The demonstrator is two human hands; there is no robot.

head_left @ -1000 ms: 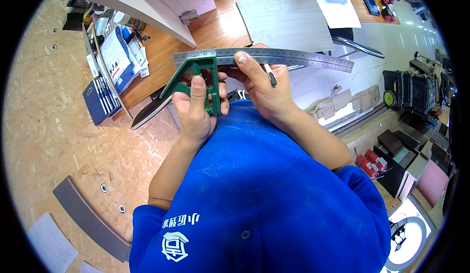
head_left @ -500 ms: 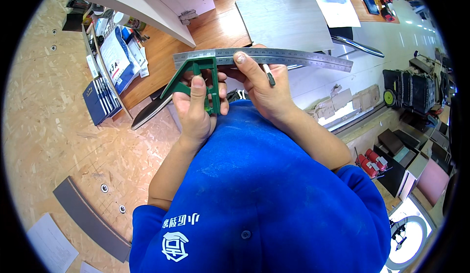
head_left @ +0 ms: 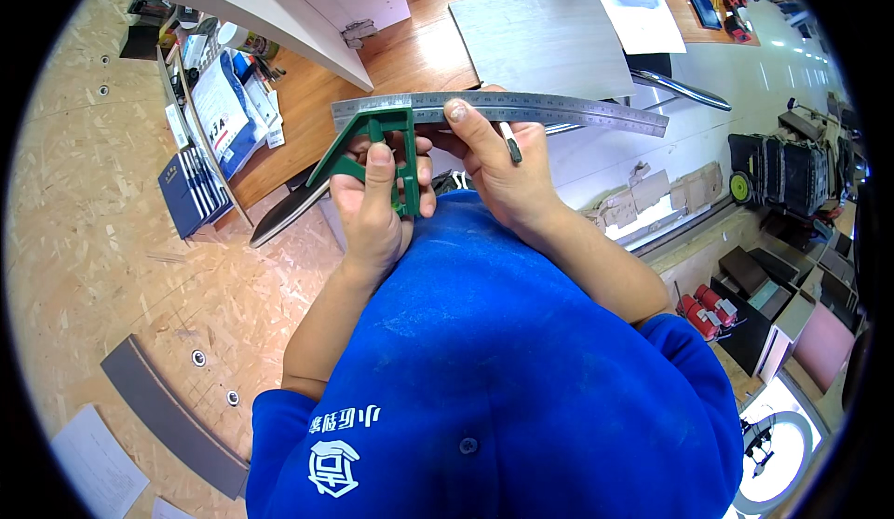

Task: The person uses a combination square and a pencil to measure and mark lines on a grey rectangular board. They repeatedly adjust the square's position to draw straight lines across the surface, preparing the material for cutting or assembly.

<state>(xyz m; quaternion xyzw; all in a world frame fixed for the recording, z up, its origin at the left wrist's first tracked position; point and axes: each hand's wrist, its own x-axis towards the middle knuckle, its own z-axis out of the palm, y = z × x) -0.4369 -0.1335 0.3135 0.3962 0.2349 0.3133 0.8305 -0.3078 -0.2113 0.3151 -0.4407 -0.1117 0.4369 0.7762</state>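
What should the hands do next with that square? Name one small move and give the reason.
Probably lower the square flat onto a work surface before marking. The left hand grips its green handle and the right hand pinches the steel blade while carrying a pencil, yet the tool sits up against the blue shirt, resting on nothing.

blue booklets (head_left: 191, 188): upper left, upright in rack | white-blue packet (head_left: 223, 109): just above them

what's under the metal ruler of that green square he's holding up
Under the steel ruler lie a wooden floor and grey board; the right hand covers what lies under its middle.
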